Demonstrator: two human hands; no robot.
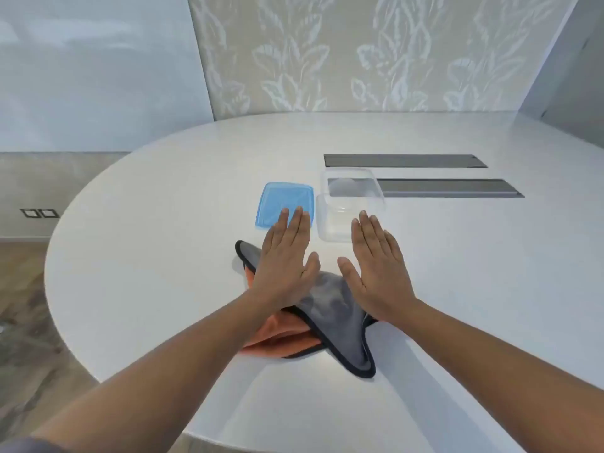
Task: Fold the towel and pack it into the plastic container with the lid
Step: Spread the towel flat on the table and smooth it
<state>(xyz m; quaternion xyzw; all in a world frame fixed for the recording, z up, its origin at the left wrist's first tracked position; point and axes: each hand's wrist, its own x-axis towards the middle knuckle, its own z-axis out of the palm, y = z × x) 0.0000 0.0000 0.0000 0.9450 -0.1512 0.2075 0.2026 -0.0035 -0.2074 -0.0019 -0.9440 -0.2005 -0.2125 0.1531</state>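
Nearest, one towel lies crumpled on the white bench, grey side up with an orange layer showing at its near left. Two hands are spread flat over it: the left hand and the right hand each have their fingers stretched wide and straight, holding nothing. Whether the palms press the cloth or hover just above cannot be told. Farther off sit one blue lid at the left and one clear plastic container just beside it at the right, open and empty. Beyond are two grey strips set in the bench. The likely risk is a bulky, uneven fold, since the cloth is bunched, which might not fit the container or let the lid close.
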